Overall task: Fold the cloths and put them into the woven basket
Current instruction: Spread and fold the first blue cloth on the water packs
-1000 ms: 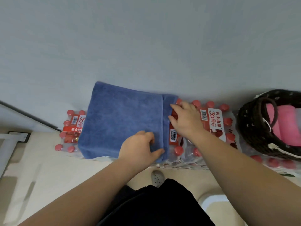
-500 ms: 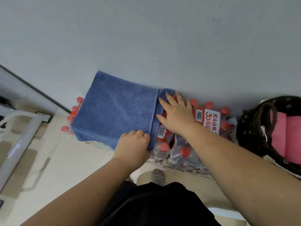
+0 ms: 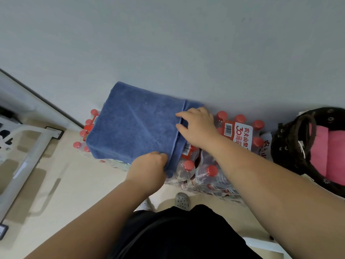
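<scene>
A blue cloth (image 3: 134,126), folded into a rectangle, lies flat on top of packs of bottled water against the wall. My left hand (image 3: 149,169) grips its near right corner with curled fingers. My right hand (image 3: 197,128) holds the cloth's right edge near the far corner, fingers over the hem. The dark woven basket (image 3: 283,144) stands at the far right with a folded pink cloth (image 3: 334,156) inside it.
Shrink-wrapped packs of red-capped water bottles (image 3: 240,135) fill the strip along the grey wall (image 3: 168,43). A white metal frame (image 3: 24,152) stands on the beige floor at left. My shoe (image 3: 182,200) and dark trousers are below.
The view has swung left, so the cloth and basket sit further right in frame. My right hand slid from the bottles onto the cloth's right edge. My left hand kept its grip.
</scene>
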